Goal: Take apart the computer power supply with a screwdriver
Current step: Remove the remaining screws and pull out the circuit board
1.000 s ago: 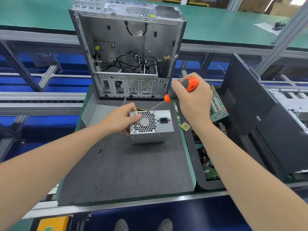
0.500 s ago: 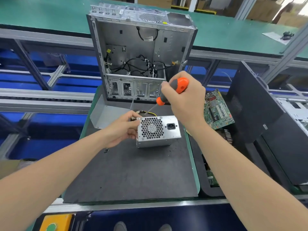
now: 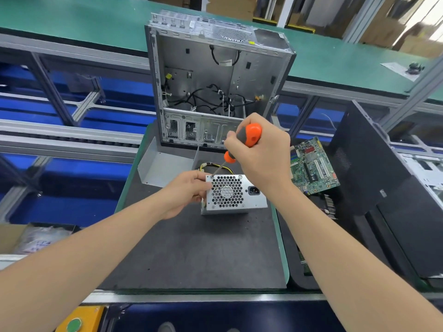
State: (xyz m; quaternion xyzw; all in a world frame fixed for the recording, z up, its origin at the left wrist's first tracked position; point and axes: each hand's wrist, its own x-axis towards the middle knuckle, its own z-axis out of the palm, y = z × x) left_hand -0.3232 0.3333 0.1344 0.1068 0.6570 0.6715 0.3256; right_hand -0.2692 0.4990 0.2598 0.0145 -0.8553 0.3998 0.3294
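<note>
Your left hand (image 3: 189, 190) grips the left edge of the power supply (image 3: 237, 195), fingers (image 3: 201, 176) curled round its corner. The supply stands on a dark mat (image 3: 203, 248) on the counter (image 3: 282, 255), its fan grille facing you. Your right hand (image 3: 262, 161), just above and right of the left fingers, is wrapped tightly round the orange handle of the screwdriver (image 3: 250, 135). Its shaft slants down and left, with the tip at the supply's upper left corner, right beside your left fingertips. Beyond both hands stands an open case (image 3: 215, 77). A motherboard (image 3: 311, 166) lies right of your right hand.
</note>
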